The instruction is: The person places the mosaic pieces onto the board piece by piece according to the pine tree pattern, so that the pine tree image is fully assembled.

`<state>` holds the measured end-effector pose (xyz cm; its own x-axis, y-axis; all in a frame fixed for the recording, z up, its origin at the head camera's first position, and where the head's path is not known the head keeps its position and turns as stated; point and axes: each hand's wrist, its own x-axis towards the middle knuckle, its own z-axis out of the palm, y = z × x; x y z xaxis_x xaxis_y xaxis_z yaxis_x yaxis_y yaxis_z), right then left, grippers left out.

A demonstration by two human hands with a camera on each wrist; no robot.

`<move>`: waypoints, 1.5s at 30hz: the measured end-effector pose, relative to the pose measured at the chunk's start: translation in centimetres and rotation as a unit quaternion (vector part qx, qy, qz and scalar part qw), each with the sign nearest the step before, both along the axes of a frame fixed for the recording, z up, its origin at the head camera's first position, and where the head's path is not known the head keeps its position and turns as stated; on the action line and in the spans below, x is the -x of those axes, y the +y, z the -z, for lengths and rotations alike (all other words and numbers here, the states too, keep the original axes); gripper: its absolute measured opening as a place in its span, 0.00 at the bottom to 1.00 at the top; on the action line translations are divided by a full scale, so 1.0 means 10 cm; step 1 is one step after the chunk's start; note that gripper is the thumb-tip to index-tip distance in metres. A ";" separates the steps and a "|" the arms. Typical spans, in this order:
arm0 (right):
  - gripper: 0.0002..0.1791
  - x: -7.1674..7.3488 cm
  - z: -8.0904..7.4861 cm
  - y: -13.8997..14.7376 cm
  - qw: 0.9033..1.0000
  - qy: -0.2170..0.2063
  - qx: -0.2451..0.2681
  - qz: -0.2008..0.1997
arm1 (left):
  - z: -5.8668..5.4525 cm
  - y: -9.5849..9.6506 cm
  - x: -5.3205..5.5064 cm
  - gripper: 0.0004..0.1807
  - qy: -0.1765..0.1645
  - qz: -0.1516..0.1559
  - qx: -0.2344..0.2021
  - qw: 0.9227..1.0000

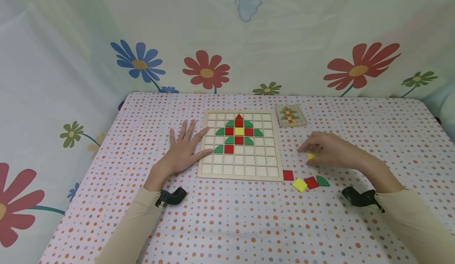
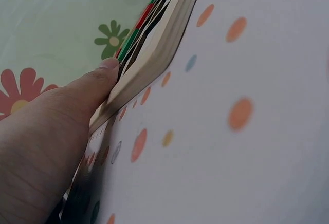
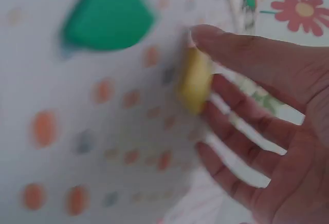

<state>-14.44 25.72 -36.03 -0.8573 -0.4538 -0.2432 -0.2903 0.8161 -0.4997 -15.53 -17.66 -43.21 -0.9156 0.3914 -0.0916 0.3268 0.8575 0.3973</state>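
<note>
A wooden grid board (image 1: 245, 170) bears red, green and yellow tiles in a tree shape, topped by a red triangle (image 1: 239, 120). My left hand (image 1: 182, 149) lies with fingers spread at the board's left side. Its thumb (image 2: 95, 85) rests on the board's edge in the left wrist view. Right of the board, my right hand (image 1: 332, 149) pinches a yellow tile (image 3: 195, 80) between thumb and fingers, just above the table. Near that hand lie a yellow square (image 1: 300, 184), red squares (image 1: 288, 175) and a green quarter-circle tile (image 1: 322, 181).
A small pattern card (image 1: 291, 117) with a similar tree lies beyond the board's upper right corner. The dotted tablecloth (image 1: 227, 220) covers the table. A flowered cloth (image 1: 284, 42) hangs behind its far edge.
</note>
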 end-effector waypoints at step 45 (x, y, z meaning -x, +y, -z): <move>0.10 0.05 0.03 -0.49 0.989 0.089 0.104 0.060 | -0.01 -0.01 -0.01 0.43 0.002 0.006 0.015 1.000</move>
<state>-14.90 20.83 -36.38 -0.9290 -0.3701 0.0052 -0.2960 0.7346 -0.6105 -15.45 -17.79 -43.07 -0.9112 0.3995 -0.1002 0.3384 0.8649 0.3708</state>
